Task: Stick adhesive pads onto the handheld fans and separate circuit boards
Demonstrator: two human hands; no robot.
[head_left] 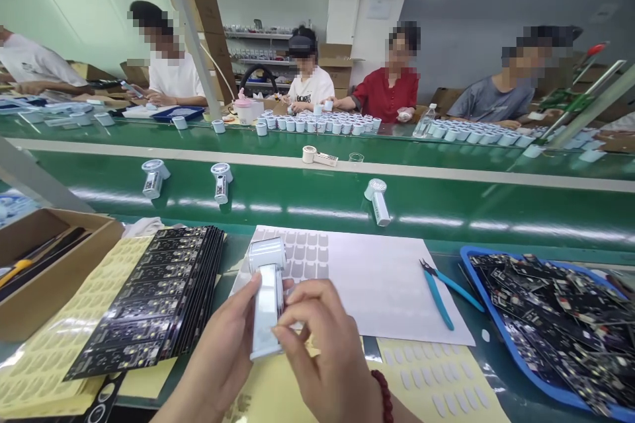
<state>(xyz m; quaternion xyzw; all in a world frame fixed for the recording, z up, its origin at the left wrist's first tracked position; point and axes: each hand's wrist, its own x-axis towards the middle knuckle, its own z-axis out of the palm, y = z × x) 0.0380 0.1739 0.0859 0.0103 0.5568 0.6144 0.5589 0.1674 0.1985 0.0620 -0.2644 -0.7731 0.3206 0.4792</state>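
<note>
A pale blue handheld fan housing [266, 301], with a round head and a flat, glossy handle, is held upright by my left hand [229, 334]. My right hand [325, 337] is closed in a pinch, thumb and forefinger against the handle's lower right edge; whatever lies between the fingertips is too small to make out. Behind the housing is a white sheet [377, 284] bearing rows of grey stickers [315, 254]. Below my hands lies a yellow backing sheet [421, 386] with pale oval stickers.
Blue-handled cutters [439, 301] lie right of centre, beside a blue tray [516, 360] of circuit boards. Stacked black circuit panels [149, 304] and a cardboard box [54, 271] are at left. Fan housings [380, 201] sit on the green conveyor [297, 195]; several co-workers sit beyond.
</note>
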